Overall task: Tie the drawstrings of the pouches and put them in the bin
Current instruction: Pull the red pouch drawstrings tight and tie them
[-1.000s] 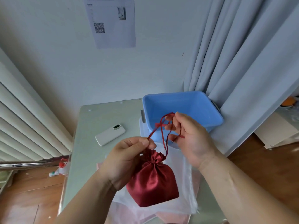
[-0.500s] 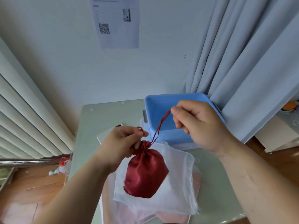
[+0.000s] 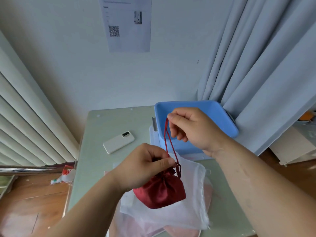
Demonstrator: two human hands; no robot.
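Observation:
A dark red satin pouch (image 3: 162,193) with a gathered neck sits above a white mesh pouch (image 3: 189,214) on the table. My left hand (image 3: 143,166) pinches the red pouch's neck and cords. My right hand (image 3: 189,127) pinches the upper end of the red drawstring (image 3: 166,135) and holds it up taut in front of the blue bin (image 3: 224,115). Pink pouches (image 3: 181,232) lie under the white one.
A white phone (image 3: 118,141) lies on the pale green table (image 3: 102,127) to the left. Grey curtains (image 3: 256,65) hang right of the bin, a radiator (image 3: 22,120) stands at the left, and a bottle (image 3: 64,177) lies on the wooden floor.
My right hand has shifted with the drawstring ends, holding the cords steeper above the pouch. My left hand keeps its pinch at the neck, and the phone shows again.

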